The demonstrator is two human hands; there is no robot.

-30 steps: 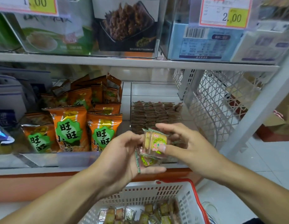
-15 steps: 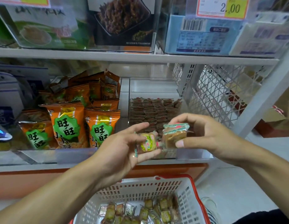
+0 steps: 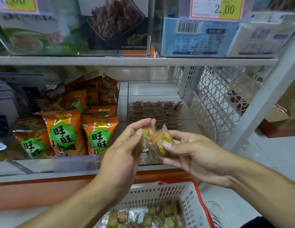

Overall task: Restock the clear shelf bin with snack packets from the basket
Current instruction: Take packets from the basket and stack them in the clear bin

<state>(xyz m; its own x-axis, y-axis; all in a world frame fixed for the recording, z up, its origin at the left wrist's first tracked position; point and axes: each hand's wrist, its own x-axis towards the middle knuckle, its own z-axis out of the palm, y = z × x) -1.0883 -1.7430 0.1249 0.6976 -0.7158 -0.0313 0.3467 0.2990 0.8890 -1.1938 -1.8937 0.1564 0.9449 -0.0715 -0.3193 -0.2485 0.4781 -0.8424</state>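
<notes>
Shelving point(image 3: 137, 60) above the hands, price tag point(image 3: 216, 8) reading "2.00". Orange bags point(image 3: 64, 132) left of the hands, printed "旺旺". Clear shelf bin point(image 3: 153, 91) just behind the hands, rows of brown packets inside. Basket point(image 3: 189, 201) below, loose snack packets point(image 3: 160, 218) within. Left hand point(image 3: 122, 155) pinches one packet point(image 3: 146, 135); right hand point(image 3: 194, 153) pinches another packet point(image 3: 161, 140), touching it.

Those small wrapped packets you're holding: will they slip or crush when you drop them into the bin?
The packets look film-wrapped and glossy, so probably slippery. The right hand and left hand each hold theirs with fingertips, suggesting they're light. Their blocky shape hints at firm contents; the crimped edges likely flop.
</notes>
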